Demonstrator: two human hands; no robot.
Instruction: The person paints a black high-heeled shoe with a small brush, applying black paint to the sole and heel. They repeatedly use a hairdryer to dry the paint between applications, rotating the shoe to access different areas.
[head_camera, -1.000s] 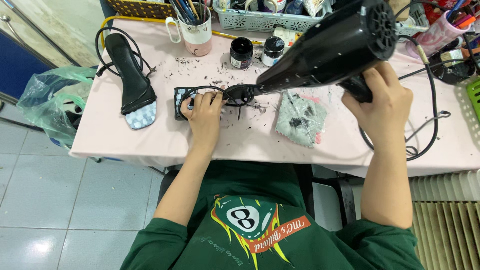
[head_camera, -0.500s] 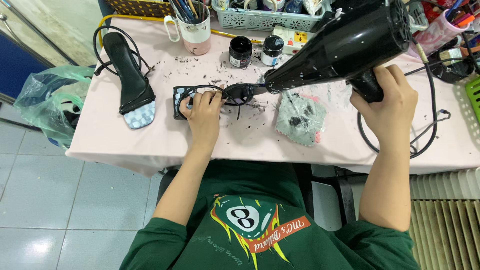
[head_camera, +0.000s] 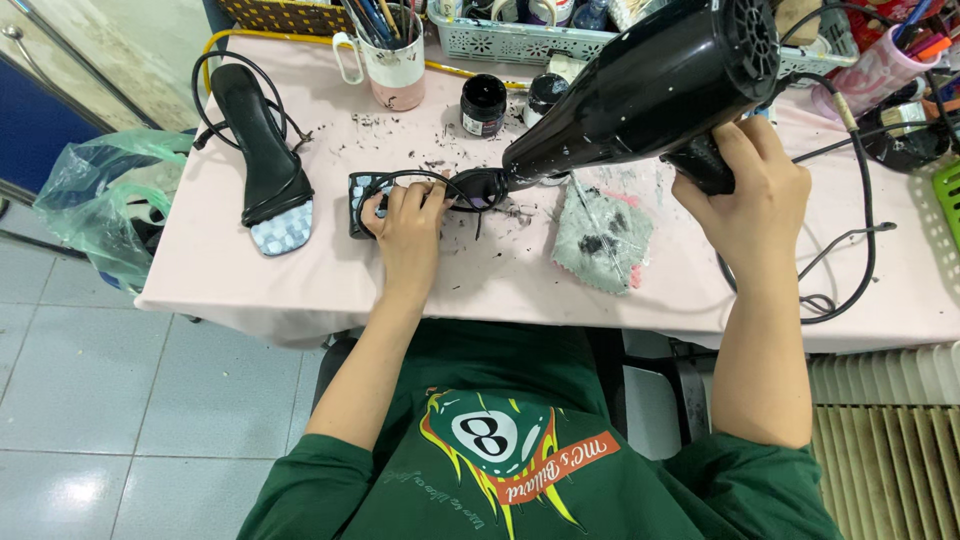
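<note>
Head view: the right hand (head_camera: 750, 190) has its grip closed around the handle of a black hair dryer (head_camera: 650, 85), nozzle angled down and left, almost touching the sandal (head_camera: 420, 195) lying on the counter (head_camera: 520, 285). The left hand (head_camera: 408, 225) is pressed flat on that sandal, fingers curled over its thin black straps, pinning it in place near the counter's middle, just in front of the person.

To do this step well, keep the nozzle close to the strap area but clear of the fingers, hold the sandal steady with even downward pressure, and keep the dryer's cord (head_camera: 850, 250) slack so it does not tug the aim.

Around the work: a grey stained cloth (head_camera: 602, 235) lies just right of the sandal, under the dryer. A second black sandal (head_camera: 265, 160) rests well to the left. Behind stand a mug of brushes (head_camera: 395, 60), two small dark jars (head_camera: 484, 103) and a plastic basket (head_camera: 520, 40). Dark debris is scattered across the pink cover. The cord loops at the right edge, near the forearm; it is the likeliest snag.
</note>
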